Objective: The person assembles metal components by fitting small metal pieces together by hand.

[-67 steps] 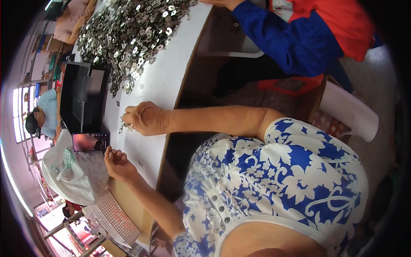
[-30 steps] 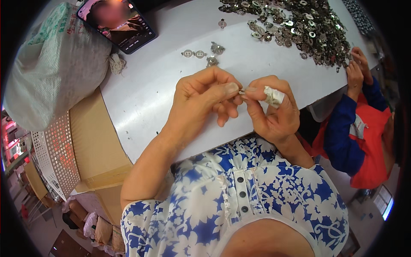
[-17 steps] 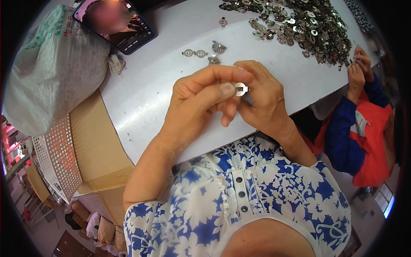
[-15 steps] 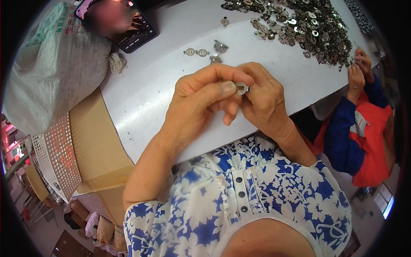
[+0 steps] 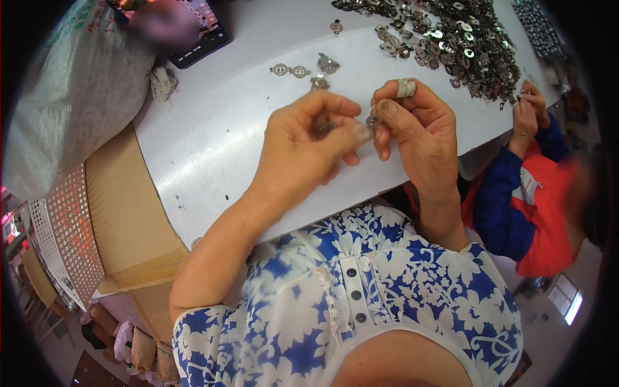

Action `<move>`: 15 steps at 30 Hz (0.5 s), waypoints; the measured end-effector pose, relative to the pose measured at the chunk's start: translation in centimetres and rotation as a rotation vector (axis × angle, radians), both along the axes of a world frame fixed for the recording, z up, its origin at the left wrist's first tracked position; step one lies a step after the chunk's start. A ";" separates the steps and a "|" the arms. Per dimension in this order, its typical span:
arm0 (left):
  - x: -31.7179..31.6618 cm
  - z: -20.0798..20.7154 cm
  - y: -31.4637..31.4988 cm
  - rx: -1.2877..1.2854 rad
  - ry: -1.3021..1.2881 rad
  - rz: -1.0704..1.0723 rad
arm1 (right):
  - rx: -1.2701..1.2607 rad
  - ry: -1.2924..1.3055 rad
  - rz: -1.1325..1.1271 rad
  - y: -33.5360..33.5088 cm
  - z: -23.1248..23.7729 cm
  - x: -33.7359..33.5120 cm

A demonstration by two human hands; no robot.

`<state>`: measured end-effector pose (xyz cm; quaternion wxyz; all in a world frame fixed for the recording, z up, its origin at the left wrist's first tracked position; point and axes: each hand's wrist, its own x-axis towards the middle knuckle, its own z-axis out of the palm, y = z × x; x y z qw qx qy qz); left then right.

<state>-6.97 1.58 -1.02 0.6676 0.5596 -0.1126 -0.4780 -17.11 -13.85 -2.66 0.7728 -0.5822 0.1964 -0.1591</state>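
Note:
Over the near part of the white table (image 5: 213, 155), my left hand (image 5: 300, 138) is curled closed around small metal pieces (image 5: 324, 127) that show between its fingers. Its thumb tip is slightly smeared by motion. Just to the right, my right hand (image 5: 422, 126) pinches a small round metal piece (image 5: 372, 120) between thumb and fingertips, close to the left thumb. White tape (image 5: 405, 88) wraps one right finger. Beyond my hands lie two flat round metal pieces (image 5: 290, 70) end to end, and small clumps of similar metal pieces (image 5: 327, 63).
A large heap of shiny metal pieces (image 5: 461, 48) covers the far right. A phone (image 5: 187, 39) and a white woven sack (image 5: 71, 103) are at far left, above a cardboard box (image 5: 126, 206). Another person's hands (image 5: 527, 113) work at the right edge.
My hands have drawn slightly apart. The right hand has turned so its palm side and taped finger show. A dark speck now shows on the table near my left forearm.

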 end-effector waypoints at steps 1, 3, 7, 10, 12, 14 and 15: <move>-0.2 0.2 -0.1 0.033 -0.075 0.001 | 0.011 -0.007 0.048 0.1 0.1 0.1; -0.1 -0.7 0.3 -0.001 -0.059 -0.028 | 0.023 -0.016 0.099 0.3 0.2 0.4; 0.2 -0.8 0.5 -0.039 0.038 -0.028 | -0.249 -0.027 0.054 -0.1 0.3 1.8; 0.1 -1.4 0.5 -0.078 -0.034 -0.020 | -0.724 0.006 -0.027 -1.2 -1.3 4.1; -0.2 -1.6 0.7 -0.098 -0.077 -0.008 | -1.561 -0.198 -0.028 -1.9 -2.1 5.6; -0.3 -2.1 0.6 -0.121 -0.113 0.002 | -1.618 -0.189 0.038 -2.1 -2.5 5.3; -0.3 -2.3 0.7 -0.139 -0.144 0.007 | -1.542 -0.165 0.072 -2.1 -2.5 4.9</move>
